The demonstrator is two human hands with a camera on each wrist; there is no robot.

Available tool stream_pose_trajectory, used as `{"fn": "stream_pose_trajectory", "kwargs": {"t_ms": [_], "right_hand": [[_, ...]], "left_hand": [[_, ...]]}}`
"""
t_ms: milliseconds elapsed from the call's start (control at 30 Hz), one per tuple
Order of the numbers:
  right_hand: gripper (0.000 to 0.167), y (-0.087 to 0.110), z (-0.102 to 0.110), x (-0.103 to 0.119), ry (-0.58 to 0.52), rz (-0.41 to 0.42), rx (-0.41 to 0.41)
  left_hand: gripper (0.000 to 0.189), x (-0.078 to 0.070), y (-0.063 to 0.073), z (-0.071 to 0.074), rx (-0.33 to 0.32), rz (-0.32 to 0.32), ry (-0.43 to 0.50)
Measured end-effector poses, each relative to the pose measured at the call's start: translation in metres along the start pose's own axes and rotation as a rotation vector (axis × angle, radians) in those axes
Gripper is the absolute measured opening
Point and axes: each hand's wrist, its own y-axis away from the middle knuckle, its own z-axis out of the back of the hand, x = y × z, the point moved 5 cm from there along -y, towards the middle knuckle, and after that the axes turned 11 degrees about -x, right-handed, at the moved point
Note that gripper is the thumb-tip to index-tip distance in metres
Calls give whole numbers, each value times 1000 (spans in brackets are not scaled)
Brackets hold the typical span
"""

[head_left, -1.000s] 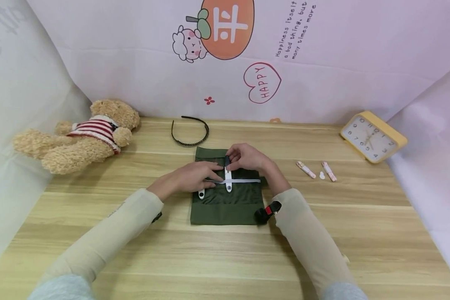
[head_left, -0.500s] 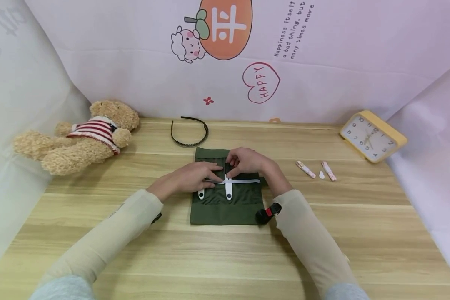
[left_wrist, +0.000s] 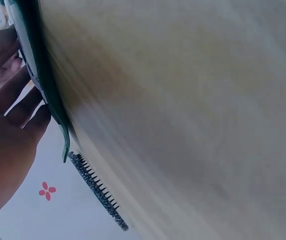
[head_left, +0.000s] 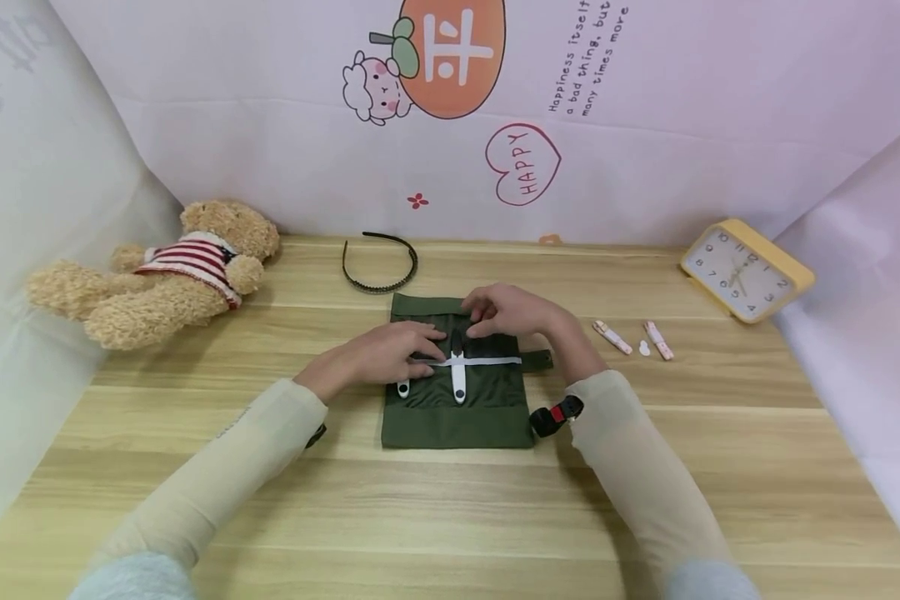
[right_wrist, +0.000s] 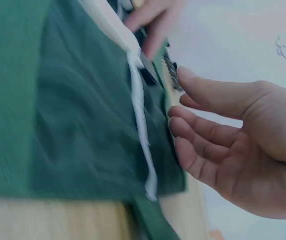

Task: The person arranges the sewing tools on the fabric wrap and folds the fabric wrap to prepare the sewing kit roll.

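A dark green fabric roll [head_left: 457, 429] lies spread on the table, crossed by a thin white elastic band [head_left: 491, 362]. Under the band sits a white-handled tool [head_left: 459, 382] with a dark far end. A second white handle [head_left: 403, 388] shows near the roll's left side, partly hidden by my left hand [head_left: 386, 350]. That hand rests its spread fingers on the roll by the band. My right hand [head_left: 513, 312] hovers over the upper right of the roll. In the right wrist view its loosely bent fingers [right_wrist: 202, 127] hold nothing, with the thumb apart from them.
Behind the roll lies a black toothed headband [head_left: 380, 289]. A teddy bear [head_left: 172, 279] in a striped shirt lies at the left. To the right are two small pink-patterned strips [head_left: 612, 338] and a little white piece [head_left: 644, 348]. A yellow clock [head_left: 746, 271] leans at the back right.
My right hand has slid the white-handled tool towards me under the band, then let go and moved off to the right. My left hand has stayed in place.
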Motion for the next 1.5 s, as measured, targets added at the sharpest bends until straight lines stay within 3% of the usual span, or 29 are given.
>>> {"fn": "stream_pose_trajectory", "kwargs": {"t_ms": [300, 533, 767, 1100, 1500], "right_hand": [[40, 27, 43, -14, -56, 9, -98], [42, 57, 74, -31, -35, -68, -173], [43, 78, 95, -50, -13, -116, -231], [40, 103, 98, -78, 32, -134, -217], [38, 113, 93, -114, 17, -238, -243]], "left_hand": [[28, -1, -4, 9, -26, 10, -5], [27, -8, -11, 11, -75, 8, -67], [33, -17, -18, 8, -61, -5, -94], [40, -18, -20, 3, -39, 24, -108], [44, -22, -25, -4, 11, 9, -89]]}}
